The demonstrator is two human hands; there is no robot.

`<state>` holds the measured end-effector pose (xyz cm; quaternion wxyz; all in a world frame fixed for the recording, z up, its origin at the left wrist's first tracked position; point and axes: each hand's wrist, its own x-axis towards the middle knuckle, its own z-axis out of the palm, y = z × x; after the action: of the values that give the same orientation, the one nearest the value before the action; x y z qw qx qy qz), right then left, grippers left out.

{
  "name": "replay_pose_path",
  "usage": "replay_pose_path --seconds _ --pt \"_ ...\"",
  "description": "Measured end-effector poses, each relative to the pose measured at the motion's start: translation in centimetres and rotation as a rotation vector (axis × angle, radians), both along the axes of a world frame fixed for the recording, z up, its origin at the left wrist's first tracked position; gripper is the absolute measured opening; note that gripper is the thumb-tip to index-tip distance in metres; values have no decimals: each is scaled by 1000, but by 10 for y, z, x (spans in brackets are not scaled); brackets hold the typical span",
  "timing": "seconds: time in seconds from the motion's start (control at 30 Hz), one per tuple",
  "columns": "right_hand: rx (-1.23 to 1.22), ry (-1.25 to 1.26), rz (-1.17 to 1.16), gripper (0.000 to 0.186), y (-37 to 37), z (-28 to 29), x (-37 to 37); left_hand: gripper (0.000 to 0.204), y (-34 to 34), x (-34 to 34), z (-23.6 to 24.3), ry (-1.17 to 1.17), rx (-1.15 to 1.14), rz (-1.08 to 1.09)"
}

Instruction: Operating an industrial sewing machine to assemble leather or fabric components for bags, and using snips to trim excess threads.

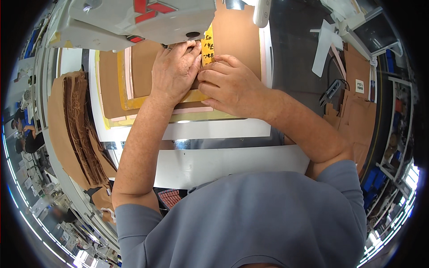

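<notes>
My left hand (176, 71) rests on a brown sheet of material (142, 71) just below the machine head. Its fingers bend inward, tips partly hidden, the thumb along the right side. Close beside it, my right hand (230, 85) has its fingers curled toward the left thumb. Whatever lies between the fingertips is too small to make out. A yellow strip with dark handwriting (208, 47) runs up from the right fingertips. Beneath both hands is a flat white template (214, 130) with yellow-taped edges (129, 103) and pink strips.
A white sewing machine head (134, 22) overhangs the upper left. Stacked brown pieces with frayed edges (80, 129) stand at left. On the right are snips (330, 90), brown pieces (355, 118) and a screen on a stand (375, 31). A white table edge (232, 165) lies before me.
</notes>
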<state>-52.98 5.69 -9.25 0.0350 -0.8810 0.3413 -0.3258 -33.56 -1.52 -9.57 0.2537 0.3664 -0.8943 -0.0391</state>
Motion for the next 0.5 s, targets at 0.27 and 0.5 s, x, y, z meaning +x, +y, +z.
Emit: replay_pose_path --seconds 0.27,0.5 --pt "9 -22 -65 20 -6 1 -6 20 -6 0 -1 34 -26 -7" --pt "40 22 -87 28 -13 0 -13 27 2 3 7 -81 -8 24"
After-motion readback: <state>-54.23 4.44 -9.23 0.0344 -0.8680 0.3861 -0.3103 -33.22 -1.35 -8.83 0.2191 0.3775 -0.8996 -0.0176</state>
